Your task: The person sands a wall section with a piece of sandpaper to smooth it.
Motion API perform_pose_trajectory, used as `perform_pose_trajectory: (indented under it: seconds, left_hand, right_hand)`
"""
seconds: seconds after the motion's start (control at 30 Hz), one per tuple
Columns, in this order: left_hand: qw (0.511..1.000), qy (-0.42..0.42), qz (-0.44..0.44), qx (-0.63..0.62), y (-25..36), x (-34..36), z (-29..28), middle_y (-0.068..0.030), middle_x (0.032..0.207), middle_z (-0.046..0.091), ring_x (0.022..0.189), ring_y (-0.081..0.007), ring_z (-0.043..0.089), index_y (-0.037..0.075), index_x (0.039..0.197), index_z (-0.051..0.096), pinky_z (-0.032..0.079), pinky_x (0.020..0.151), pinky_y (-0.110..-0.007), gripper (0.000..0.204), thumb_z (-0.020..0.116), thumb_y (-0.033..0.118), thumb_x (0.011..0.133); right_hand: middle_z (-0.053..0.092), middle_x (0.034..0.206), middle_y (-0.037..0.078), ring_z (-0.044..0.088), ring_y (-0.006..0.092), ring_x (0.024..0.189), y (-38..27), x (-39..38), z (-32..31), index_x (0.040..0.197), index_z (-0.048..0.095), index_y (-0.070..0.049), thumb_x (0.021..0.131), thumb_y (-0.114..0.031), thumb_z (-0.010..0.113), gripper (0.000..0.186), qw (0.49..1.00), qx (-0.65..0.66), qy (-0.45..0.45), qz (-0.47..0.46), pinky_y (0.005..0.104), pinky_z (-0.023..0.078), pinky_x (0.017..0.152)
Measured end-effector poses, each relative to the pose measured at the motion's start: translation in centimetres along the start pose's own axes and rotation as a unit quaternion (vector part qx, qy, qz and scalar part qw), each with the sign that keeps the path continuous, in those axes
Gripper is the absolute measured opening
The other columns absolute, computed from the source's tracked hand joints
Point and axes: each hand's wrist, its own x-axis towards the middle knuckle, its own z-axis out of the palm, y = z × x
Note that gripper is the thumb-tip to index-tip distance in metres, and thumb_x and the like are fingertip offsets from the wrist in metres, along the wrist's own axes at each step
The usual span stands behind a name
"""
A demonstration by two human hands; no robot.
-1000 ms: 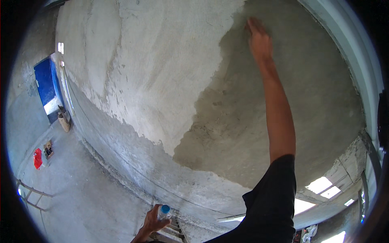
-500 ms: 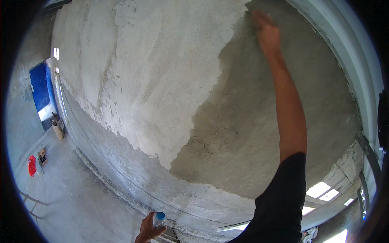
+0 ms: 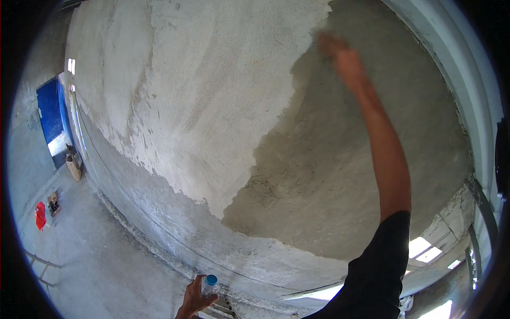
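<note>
My left hand (image 3: 194, 299), low in the picture, is wrapped around a clear plastic bottle with a blue cap (image 3: 211, 280), which stands roughly upright. Stretched far up and out, my right hand (image 3: 342, 56) is at the upper part of the wall, smeared by motion. Its fingers cannot be made out, nor whether anything is in them. Behind it the wall has a dark, damp-looking patch (image 3: 329, 175) with a ragged edge. Left of that edge the wall surface (image 3: 212, 95) is pale grey and dry-looking, and the right fingertips are near this border.
A concrete floor (image 3: 117, 260) lies far below on the left. There stand a blue door (image 3: 49, 110), a tan sack (image 3: 74, 169), a red bag (image 3: 40, 216) and a small box (image 3: 53, 203). A cable (image 3: 159, 226) runs along the lower wall. A pale beam (image 3: 457, 69) curves along the right.
My right hand has moved down and to the left over the wall, toward the ragged edge of the dark patch. My left hand and the bottle are almost unmoved.
</note>
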Motion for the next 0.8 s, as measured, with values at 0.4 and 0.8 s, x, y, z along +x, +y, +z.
perform_pose_trajectory:
  seconds: [0.4,0.8]
  left_hand:
    - [0.999,-0.014,-0.024,0.016,0.3,-0.2,-0.1,-0.0187,0.092,0.065,0.085,-0.0388,0.065,0.005,0.111,0.048,0.052,0.075,-0.044,0.061,0.079,0.027,0.063]
    - [1.0,0.006,0.026,0.01,0.7,-0.4,0.0,-0.0192,0.089,0.065,0.083,-0.0389,0.065,0.004,0.11,0.05,0.053,0.073,-0.044,0.06,0.079,0.026,0.062]
  right_hand:
    - [0.051,0.135,0.011,0.048,0.0308,0.125,-2.0,-3.3,3.3,0.13,0.053,-0.016,0.078,0.004,0.062,0.056,0.993,-0.098,0.064,0.014,0.0409,0.04,0.106]
    - [0.056,0.129,0.011,0.052,0.0268,0.12,3.9,-0.2,-0.2,0.126,0.057,-0.012,0.073,0.009,0.055,0.057,0.968,-0.123,0.216,0.032,0.0357,0.041,0.104]
